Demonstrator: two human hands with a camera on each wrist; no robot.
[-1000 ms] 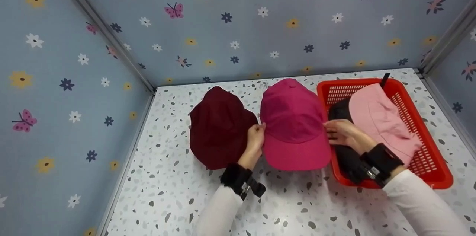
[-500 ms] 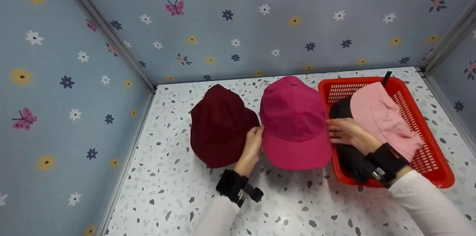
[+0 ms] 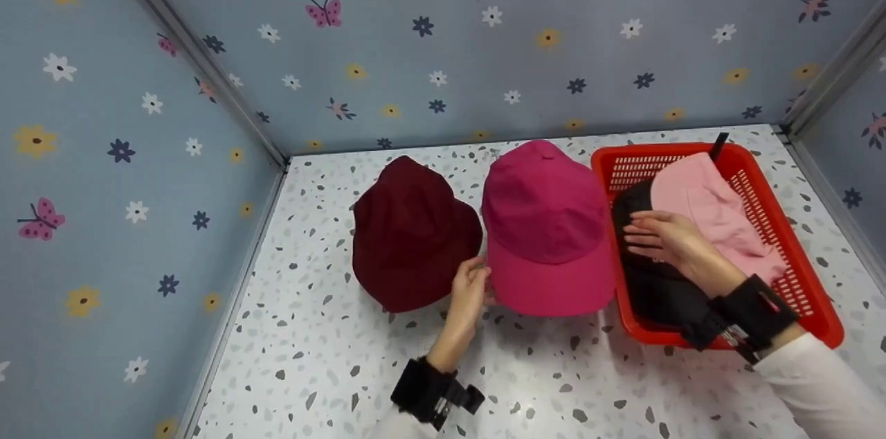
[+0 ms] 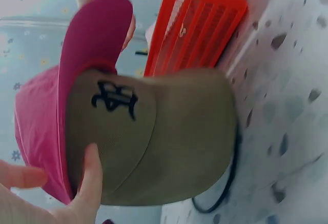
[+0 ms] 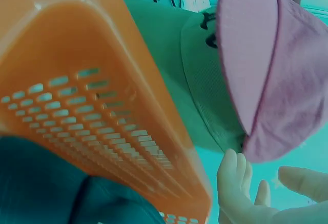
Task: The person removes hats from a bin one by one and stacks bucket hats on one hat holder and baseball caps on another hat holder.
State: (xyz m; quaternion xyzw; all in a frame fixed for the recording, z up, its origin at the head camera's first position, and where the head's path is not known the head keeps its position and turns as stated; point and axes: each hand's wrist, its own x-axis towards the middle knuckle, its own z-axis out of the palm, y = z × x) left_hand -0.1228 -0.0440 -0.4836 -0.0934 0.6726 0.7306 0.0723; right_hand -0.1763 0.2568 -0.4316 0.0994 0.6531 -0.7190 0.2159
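Olive cap [image 4: 189, 137] part-hidden under magenta cap [image 3: 547, 231]

The magenta cap [image 3: 547, 210] sits before me, crown toward twelve o'clock, its rounded brim toward six. It is stacked over an olive cap [image 4: 184, 137], whose front bears a dark emblem [image 4: 115, 100] and whose brim shows below the magenta one. My left hand [image 3: 467, 290] is at the magenta rim near eight o'clock; my right hand [image 3: 677, 239] is apart, at three.
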